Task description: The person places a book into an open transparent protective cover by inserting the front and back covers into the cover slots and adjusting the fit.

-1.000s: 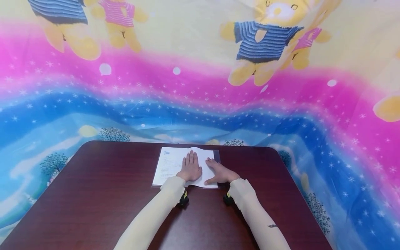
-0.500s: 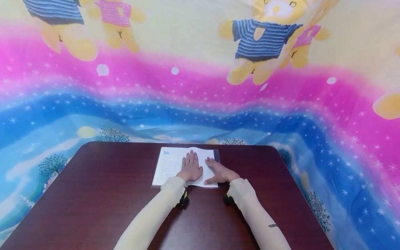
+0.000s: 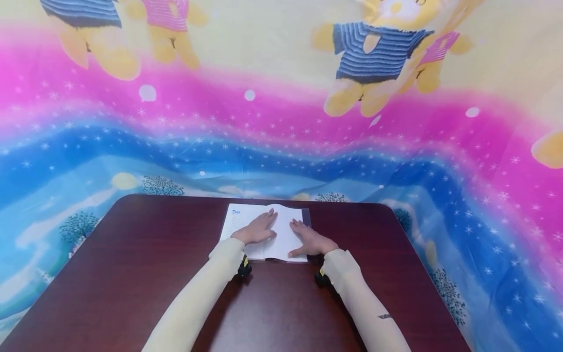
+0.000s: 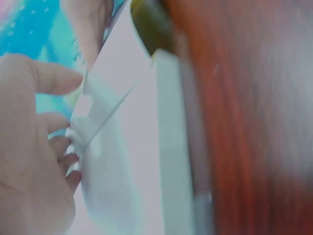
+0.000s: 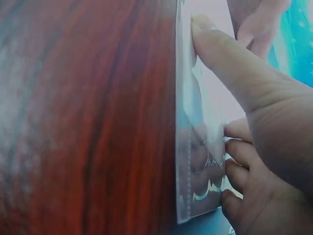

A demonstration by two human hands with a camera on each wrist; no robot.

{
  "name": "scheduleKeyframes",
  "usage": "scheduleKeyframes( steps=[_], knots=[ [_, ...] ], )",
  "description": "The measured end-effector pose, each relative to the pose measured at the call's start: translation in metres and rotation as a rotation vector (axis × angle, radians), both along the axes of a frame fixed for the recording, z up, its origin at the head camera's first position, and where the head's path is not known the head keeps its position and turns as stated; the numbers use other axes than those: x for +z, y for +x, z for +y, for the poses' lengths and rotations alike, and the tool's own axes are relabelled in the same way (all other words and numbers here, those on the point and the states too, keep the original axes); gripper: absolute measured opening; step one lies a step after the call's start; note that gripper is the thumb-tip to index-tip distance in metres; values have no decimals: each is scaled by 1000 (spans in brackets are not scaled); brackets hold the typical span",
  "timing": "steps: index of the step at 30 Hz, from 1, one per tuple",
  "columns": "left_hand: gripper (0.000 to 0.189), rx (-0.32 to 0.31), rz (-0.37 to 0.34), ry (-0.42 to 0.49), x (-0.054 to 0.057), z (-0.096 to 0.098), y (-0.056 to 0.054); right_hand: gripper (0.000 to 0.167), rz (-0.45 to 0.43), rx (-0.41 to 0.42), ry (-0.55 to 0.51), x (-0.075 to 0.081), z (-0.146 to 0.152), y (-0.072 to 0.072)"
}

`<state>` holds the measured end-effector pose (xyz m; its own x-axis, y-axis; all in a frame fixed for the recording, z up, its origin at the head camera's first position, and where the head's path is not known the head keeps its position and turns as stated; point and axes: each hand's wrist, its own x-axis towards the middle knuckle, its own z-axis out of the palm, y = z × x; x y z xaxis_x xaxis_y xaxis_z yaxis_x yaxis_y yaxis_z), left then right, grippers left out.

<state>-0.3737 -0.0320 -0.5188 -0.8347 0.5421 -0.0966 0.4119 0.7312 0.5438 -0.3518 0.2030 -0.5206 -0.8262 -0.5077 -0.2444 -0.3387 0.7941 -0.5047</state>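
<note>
An open notebook lies on the table with its white pages spread. Its left page bears a small blue mark and lines of print. A clear plastic cover sticks out past the paper along the right side. My left hand is over the left page, fingers extended toward the middle fold; whether the palm touches the paper cannot be told. My right hand rests at the right page's edge, thumb and fingers spread. In the left wrist view the thick page stack shows its side.
The notebook lies near the far edge of a dark reddish-brown table. Behind and around the table hangs a colourful cloth with printed bears. A small black device is strapped under the left wrist, another under the right.
My left hand has shifted left from near the middle of the notebook and turned, its fingers now pointing up and right. My right hand has stayed on the right page.
</note>
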Motion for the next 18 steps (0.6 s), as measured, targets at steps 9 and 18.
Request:
scheduleKeyframes(
  steps=[9, 18],
  knots=[
    [87, -90, -41, -2, -1, -16, -1, 106, 6, 15, -11, -1, 0, 2],
    [82, -151, 78, -76, -5, -21, 1, 106, -6, 1, -23, -1, 0, 2]
  ],
)
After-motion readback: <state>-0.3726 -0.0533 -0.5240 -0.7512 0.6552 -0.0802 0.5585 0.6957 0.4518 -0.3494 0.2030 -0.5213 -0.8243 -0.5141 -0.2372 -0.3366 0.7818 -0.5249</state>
